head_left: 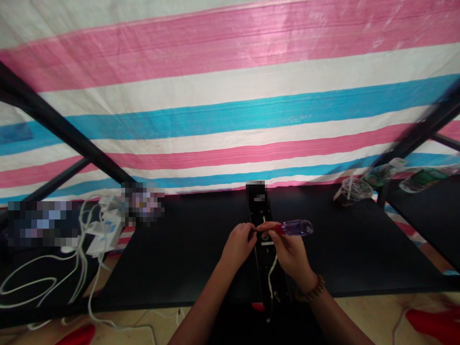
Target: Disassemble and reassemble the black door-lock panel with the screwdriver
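My right hand grips a screwdriver with a clear purple handle and a red collar. The tool lies roughly level, its handle pointing right and its shaft pointing left. At the shaft's end my left hand pinches its fingertips together; whatever they hold is too small to make out. Under both hands runs a long black device, partly covered by them, with small round and metal fittings on its face. A pale cable trails down along it toward the table's front edge.
The device lies on a black table. White cables and a white box crowd the left. A plastic cup with a straw stands at the back right, near clear bottles. Striped sheeting hangs behind.
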### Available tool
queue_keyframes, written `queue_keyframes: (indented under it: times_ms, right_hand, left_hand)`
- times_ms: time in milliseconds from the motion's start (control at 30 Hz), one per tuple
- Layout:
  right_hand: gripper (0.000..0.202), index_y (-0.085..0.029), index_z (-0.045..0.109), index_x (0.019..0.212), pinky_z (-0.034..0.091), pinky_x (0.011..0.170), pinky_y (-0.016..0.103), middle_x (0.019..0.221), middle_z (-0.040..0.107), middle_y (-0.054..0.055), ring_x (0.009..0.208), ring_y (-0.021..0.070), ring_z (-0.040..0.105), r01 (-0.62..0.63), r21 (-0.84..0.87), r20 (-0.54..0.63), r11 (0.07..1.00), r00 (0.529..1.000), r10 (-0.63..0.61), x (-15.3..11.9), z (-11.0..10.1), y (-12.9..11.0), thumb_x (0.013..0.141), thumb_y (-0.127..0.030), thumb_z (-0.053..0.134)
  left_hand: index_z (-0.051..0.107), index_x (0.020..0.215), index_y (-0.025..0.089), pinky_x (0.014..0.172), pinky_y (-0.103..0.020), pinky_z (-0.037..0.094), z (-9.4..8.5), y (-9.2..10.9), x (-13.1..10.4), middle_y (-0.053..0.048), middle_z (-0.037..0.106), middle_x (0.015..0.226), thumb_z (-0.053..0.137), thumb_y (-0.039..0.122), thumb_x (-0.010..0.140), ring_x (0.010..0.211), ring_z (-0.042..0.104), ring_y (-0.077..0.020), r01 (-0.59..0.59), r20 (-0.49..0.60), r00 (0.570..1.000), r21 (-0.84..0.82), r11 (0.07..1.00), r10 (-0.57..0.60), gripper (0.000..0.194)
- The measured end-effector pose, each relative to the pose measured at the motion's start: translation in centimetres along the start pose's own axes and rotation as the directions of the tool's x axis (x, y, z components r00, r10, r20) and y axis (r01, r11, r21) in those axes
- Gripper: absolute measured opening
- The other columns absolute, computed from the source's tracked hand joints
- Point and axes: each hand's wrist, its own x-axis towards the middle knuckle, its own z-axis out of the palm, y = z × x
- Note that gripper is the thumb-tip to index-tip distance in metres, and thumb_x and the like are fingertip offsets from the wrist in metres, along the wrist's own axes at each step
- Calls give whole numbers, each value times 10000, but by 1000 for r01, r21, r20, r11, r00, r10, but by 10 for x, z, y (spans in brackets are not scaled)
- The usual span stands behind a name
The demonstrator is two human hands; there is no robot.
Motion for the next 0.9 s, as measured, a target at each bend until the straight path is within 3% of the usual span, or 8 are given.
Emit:
queue_keyframes:
  times_ms: [200, 333, 767, 900]
  right_hand:
    - [249, -256, 720, 1116, 580, 873, 365, 1094, 752, 75, 1016, 224, 714, 7, 4, 2, 1000, 1000, -7, -1, 0, 0, 1014, -258, 492]
    - [247, -249, 724, 1101, 579, 880, 363, 1086, 751, 77, 1018, 221, 712, 6, 9, -2, 1000, 1000, -6, -2, -1, 0, 1014, -259, 493]
    - [243, -252, 709, 1114, 583, 873, 376, 1091, 743, 85, 1023, 225, 708, 5, 11, 11, 1000, 1000, -5, -2, 2, 4, 1016, -258, 487]
    - [231, -259, 708, 1100, 583, 874, 379, 1087, 738, 82, 1034, 228, 705, 24, 2, 9, 1000, 1000, -24, -3, 4, 6, 1013, -255, 494]
  left_hand:
    - [614, 835, 197, 737, -280, 461, -6, 1, 6, -35, 688, 842, 600, 149, 886, 818, 657, -196, 8, 89, 996, 69, 998, -14, 71]
    - [609, 885, 198, 701, -274, 446, -4, 2, 6, -37, 702, 832, 612, 178, 888, 810, 683, -207, 84, 107, 990, 88, 993, -93, 21]
    - [567, 1053, 201, 682, -281, 452, 11, 12, -3, -79, 746, 906, 498, 222, 973, 863, 736, -245, 321, 85, 943, 34, 947, -322, 108]
    - [566, 1075, 206, 696, -290, 467, 16, 8, -7, -79, 747, 906, 474, 240, 988, 861, 737, -250, 317, 47, 948, -10, 949, -316, 131]
